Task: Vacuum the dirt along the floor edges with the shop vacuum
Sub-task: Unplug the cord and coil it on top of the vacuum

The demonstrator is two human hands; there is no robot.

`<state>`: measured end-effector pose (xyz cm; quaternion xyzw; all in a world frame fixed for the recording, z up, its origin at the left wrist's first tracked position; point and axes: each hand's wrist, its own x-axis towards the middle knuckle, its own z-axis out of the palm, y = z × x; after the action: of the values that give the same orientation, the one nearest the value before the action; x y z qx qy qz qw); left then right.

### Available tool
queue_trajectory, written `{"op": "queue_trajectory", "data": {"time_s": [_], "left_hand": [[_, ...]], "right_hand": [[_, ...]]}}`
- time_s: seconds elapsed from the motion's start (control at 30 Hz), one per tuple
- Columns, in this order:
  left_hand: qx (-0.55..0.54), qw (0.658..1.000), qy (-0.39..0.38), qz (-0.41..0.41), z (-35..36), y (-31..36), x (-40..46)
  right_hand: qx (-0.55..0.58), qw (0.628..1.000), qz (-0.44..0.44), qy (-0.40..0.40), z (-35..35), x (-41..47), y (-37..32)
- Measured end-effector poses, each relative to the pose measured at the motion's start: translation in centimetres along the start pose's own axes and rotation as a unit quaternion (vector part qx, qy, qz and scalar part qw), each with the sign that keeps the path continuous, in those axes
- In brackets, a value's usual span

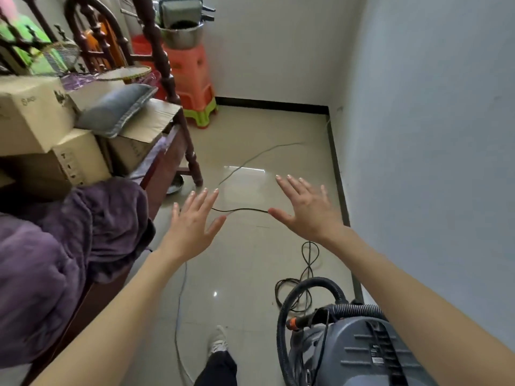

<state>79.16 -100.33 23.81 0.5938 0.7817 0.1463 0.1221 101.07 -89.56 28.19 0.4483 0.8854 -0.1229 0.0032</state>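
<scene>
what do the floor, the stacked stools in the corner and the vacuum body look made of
Floor: glazed tile, likely ceramic; glossy, it mirrors light. Stacked stools: moulded plastic, orange over green, smooth and slightly shiny. Vacuum body: grey hard plastic with moulded ribs, matte.

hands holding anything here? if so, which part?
Nothing is held. The left hand and right hand are both out in front, fingers spread, over the floor. The shop vacuum and its hose sit untouched at lower right.

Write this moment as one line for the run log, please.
left hand: open, holds nothing | right hand: open, holds nothing | shop vacuum: on floor, untouched | hose: not held
</scene>
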Motion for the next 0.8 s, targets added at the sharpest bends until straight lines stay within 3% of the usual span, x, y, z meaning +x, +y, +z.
{"op": "queue_trajectory", "data": {"time_s": [0.23, 0.43, 0.8], "left_hand": [[-0.019, 0.994, -0.046, -0.093, 0.1, -11.6, 6.3], [-0.036, 0.989, -0.087, -0.112, -0.8, -20.1, 14.2], [-0.056, 0.968, -0.204, -0.135, 5.5, -25.8, 26.1]], "right_hand": [[-0.025, 0.997, -0.039, -0.056, 3.3, 13.4, -6.3], [-0.015, 0.994, -0.052, -0.097, 5.5, 26.4, -11.6], [-0.006, 0.982, -0.042, -0.182, 12.3, 40.6, -10.3]]}}
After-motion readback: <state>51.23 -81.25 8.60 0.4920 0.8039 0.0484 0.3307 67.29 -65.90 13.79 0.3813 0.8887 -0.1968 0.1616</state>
